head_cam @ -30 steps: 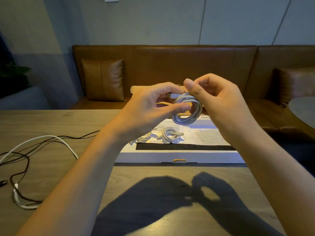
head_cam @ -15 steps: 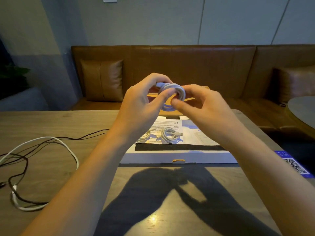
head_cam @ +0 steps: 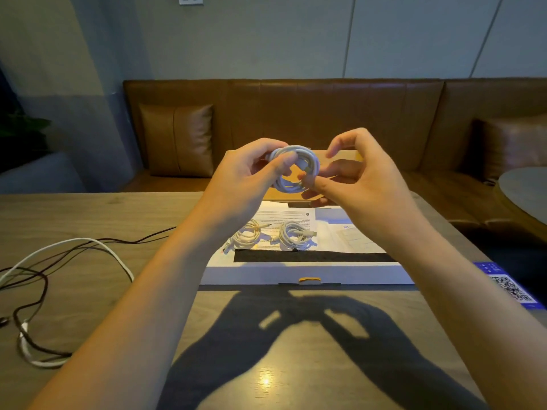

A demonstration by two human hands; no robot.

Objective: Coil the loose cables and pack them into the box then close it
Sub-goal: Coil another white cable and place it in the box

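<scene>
A smooth white cable coil (head_cam: 296, 168), wound into a round bundle, is hanging in the air above the far edge of the box (head_cam: 305, 272). The left hand (head_cam: 251, 173) is gripping its left side with thumb and curled fingers; the right hand (head_cam: 355, 176) is pinching its right side, its upper fingers arching free. Inside the flat white cardboard box, two more white coils (head_cam: 273, 236) are lying on printed paper. Left of the box, loose white and dark cables (head_cam: 53, 279) are sprawling in tangled loops over the wood-grain desk (head_cam: 88, 220).
</scene>
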